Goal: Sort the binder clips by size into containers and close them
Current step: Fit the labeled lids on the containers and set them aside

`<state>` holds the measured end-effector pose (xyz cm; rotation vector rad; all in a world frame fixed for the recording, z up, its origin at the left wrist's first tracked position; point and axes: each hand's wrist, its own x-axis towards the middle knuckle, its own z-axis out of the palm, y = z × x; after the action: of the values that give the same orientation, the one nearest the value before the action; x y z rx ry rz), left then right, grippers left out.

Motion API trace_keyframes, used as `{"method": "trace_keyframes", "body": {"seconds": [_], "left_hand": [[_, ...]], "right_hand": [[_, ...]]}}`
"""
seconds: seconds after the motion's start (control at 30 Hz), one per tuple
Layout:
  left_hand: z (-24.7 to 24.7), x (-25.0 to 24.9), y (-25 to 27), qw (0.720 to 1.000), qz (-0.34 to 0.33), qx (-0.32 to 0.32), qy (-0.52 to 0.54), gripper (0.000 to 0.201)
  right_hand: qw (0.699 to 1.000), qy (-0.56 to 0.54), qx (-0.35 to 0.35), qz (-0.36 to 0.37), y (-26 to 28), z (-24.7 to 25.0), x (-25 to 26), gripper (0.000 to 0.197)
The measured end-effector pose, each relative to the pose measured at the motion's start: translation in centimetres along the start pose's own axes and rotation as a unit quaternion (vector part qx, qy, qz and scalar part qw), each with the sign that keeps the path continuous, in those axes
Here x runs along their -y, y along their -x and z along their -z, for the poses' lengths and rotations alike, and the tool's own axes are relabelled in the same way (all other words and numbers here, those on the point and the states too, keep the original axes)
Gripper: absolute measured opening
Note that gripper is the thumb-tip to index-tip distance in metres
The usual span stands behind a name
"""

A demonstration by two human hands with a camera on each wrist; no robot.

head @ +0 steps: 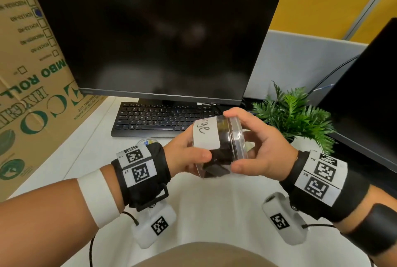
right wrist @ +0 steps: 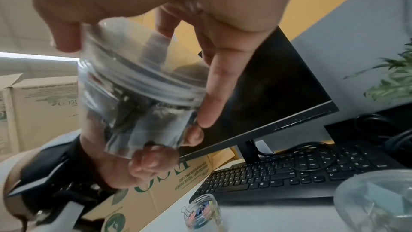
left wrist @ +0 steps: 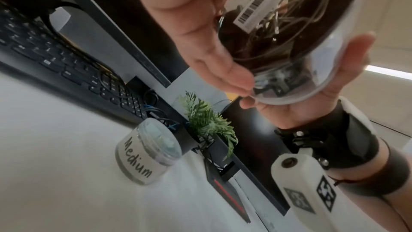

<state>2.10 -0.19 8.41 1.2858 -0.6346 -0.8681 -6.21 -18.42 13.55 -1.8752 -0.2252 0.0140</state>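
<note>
Presently, the clear jar [head: 217, 148] (paper label ending "ge") is held on its side above the tabletop [head: 86, 150], black binder clips [head: 221, 155] inside. The left hand [head: 182, 155] has its grip curled round the jar body; the right hand [head: 257, 148] pinches the transparent lid [head: 238, 137] at the mouth. A jar marked "Medium" [left wrist: 142, 156] stands near the keyboard [head: 159, 119].
</note>
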Motion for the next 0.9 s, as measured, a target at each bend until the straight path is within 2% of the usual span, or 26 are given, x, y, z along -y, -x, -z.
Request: {"method": "trace_keyframes", "body": {"seconds": [0.07, 0.13, 0.17, 0.23, 0.3, 0.37, 0.47, 0.57, 0.63, 0.7, 0.77, 0.9], "left_hand": [[0.0, -0.3, -0.1, 1.0, 0.015, 0.017, 0.006, 0.099], [-0.1, -1.1, -0.2, 1.0, 0.011, 0.003, -0.012, 0.074], [-0.1, -1.5, -0.2, 0.999, -0.005, -0.014, -0.045, 0.068], [-0.1, -1.4, -0.1, 0.991, -0.059, -0.023, -0.117, 0.082], [-0.3, -1.1, 0.2, 0.983, -0.076, -0.036, -0.164, 0.086], [-0.3, -0.4, 0.2, 0.985, -0.061, -0.047, -0.152, 0.083], [-0.1, 0.9, -0.2, 0.998, -0.024, -0.029, -0.049, 0.087], [0.3, 1.1, -0.6, 0.998, 0.04, -0.01, 0.037, 0.103], [0.6, 0.9, -0.7, 0.997, 0.05, 0.014, 0.061, 0.116], [0.6, 0.5, -0.9, 0.995, 0.051, 0.036, 0.076, 0.127], [0.8, 0.2, -1.1, 0.994, 0.05, 0.044, 0.083, 0.13], [1.1, -0.1, -1.2, 0.993, 0.053, 0.06, 0.087, 0.123]], "right_hand": [[1.0, 0.013, -0.006, 0.019, 0.0, 0.0, 0.4, 0.079], [0.999, 0.015, -0.026, 0.026, 0.1, -0.1, 0.2, 0.078], [0.999, 0.008, -0.036, 0.021, 0.0, -0.2, 0.0, 0.079], [0.999, -0.021, -0.048, -0.008, -0.1, -0.6, -0.6, 0.077], [0.996, -0.043, -0.048, -0.068, -0.3, -0.8, -1.1, 0.082], [0.989, -0.054, -0.031, -0.132, -0.5, -0.8, -1.0, 0.075], [0.981, -0.051, 0.017, -0.186, -0.7, -0.1, -0.4, 0.071], [0.986, 0.004, 0.057, -0.158, -0.8, 0.7, 0.4, 0.079], [0.988, 0.06, 0.068, -0.122, -0.9, 1.2, 0.6, 0.09], [0.99, 0.075, 0.062, -0.099, -0.8, 1.5, 0.7, 0.093], [0.993, 0.073, 0.057, -0.075, -0.5, 1.6, 0.5, 0.093], [0.994, 0.09, 0.044, -0.035, -0.2, 1.2, 0.2, 0.092]]}}
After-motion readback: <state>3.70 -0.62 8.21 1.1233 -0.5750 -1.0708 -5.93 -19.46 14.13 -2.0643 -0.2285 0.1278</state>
